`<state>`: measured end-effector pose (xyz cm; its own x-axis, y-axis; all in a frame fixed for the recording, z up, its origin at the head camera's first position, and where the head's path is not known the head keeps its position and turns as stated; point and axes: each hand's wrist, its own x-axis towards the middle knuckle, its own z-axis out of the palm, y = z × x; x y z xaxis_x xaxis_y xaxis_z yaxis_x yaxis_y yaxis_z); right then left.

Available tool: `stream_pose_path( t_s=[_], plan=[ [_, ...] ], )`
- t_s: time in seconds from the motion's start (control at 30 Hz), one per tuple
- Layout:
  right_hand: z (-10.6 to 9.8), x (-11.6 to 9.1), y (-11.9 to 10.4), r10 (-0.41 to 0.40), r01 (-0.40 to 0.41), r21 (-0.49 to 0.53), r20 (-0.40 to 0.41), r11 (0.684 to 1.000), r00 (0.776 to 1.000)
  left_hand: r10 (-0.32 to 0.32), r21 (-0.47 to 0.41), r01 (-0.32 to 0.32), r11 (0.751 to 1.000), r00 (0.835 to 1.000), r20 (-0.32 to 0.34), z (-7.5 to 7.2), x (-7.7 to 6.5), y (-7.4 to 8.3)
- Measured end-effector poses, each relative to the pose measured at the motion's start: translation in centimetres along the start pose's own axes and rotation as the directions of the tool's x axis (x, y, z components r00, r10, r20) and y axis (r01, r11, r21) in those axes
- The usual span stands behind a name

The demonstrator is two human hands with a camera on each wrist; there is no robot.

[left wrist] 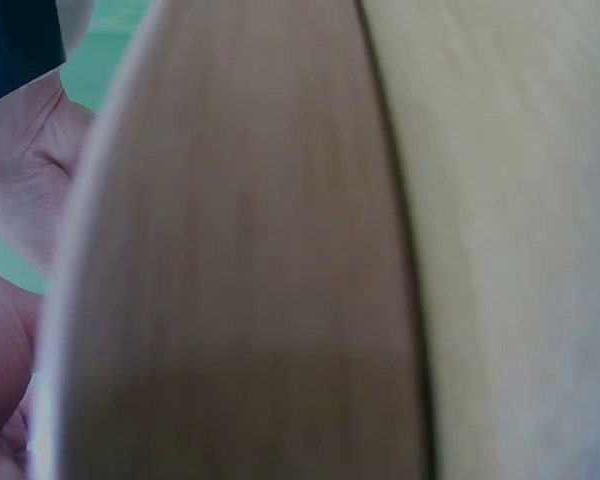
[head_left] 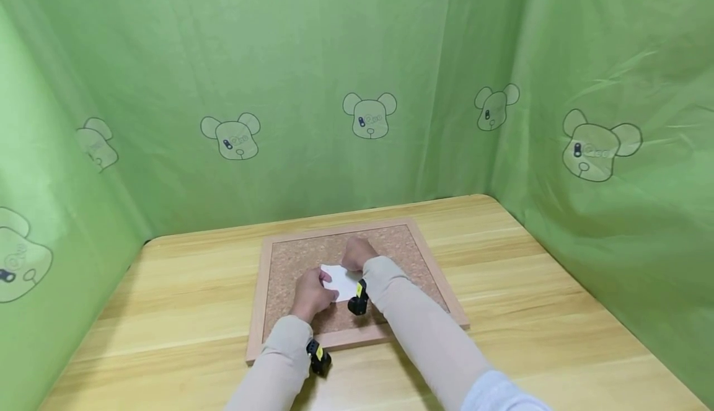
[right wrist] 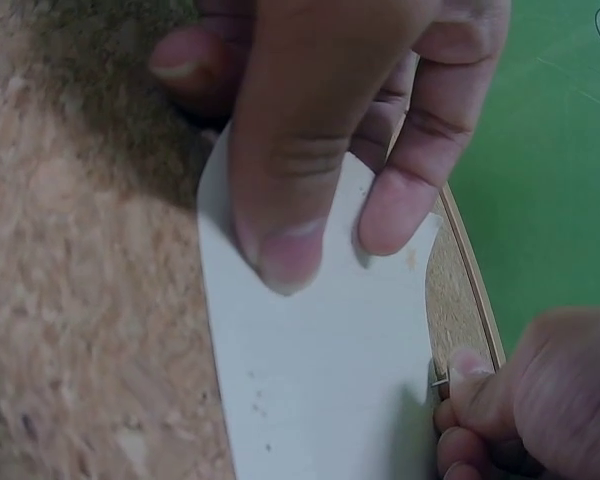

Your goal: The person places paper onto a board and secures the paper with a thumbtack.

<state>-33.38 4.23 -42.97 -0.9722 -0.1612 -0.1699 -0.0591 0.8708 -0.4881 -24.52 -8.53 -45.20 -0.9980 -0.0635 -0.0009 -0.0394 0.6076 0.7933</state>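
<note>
A white piece of paper (head_left: 340, 282), marked with small dark dots, lies over a wood-framed cork board (head_left: 292, 262). At its left end my left hand (head_left: 313, 292) holds it, thumb and a fingertip on its face and other fingers curled near the edge. My right hand (head_left: 357, 253) is at the paper's far edge. In the right wrist view, the left hand (right wrist: 330, 100) is at the top and the right hand (right wrist: 555, 400) at lower right, pinching a small pin (right wrist: 440, 381), only its thin metal end visible. Part of the left hand (left wrist: 5, 350) shows in the left wrist view.
The cork board rests on a wooden table (head_left: 178, 293). A green curtain (head_left: 290, 45) with bear-face prints surrounds the table's back and sides. Each wrist carries a small black camera, one of them the right wrist camera (head_left: 358, 299) just beside the paper.
</note>
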Motion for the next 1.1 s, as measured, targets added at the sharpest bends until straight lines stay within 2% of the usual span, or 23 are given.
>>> stream_pose_path(
  t_s=[0.33, 0.53, 0.7, 0.9, 1.0, 1.1],
  plan=[
    [0.2, -0.2, -0.1, -0.015, 0.013, -0.036, -0.046, 0.999, 0.999, 0.036, 0.019, -0.035, 0.999, 0.999, -0.016, 0.1, -0.1, 0.0],
    [0.7, -0.2, -0.4, -0.034, 0.029, -0.074, -0.069, 0.997, 0.997, 0.033, 0.010, -0.033, 0.999, 0.999, -0.017, 0.1, -0.1, -0.1],
    [0.5, -0.2, -0.2, -0.020, 0.015, -0.098, -0.055, 0.995, 0.998, 0.039, 0.023, -0.039, 0.999, 0.999, -0.014, 0.1, -0.1, 0.0],
    [0.1, -0.1, 0.7, 0.037, -0.040, -0.044, -0.071, 0.998, 0.997, 0.030, 0.034, -0.030, 0.999, 1.000, 0.005, 0.0, 0.1, 0.1],
    [0.1, 0.1, 1.0, 0.019, -0.021, -0.027, -0.069, 0.999, 0.997, 0.027, 0.048, -0.027, 0.998, 1.000, 0.005, -0.1, 0.1, 0.2],
    [0.2, 0.1, 1.2, -0.018, 0.015, -0.050, -0.070, 0.999, 0.997, 0.033, 0.064, -0.033, 0.997, 0.999, -0.001, -0.1, 0.0, 0.2]
  ],
)
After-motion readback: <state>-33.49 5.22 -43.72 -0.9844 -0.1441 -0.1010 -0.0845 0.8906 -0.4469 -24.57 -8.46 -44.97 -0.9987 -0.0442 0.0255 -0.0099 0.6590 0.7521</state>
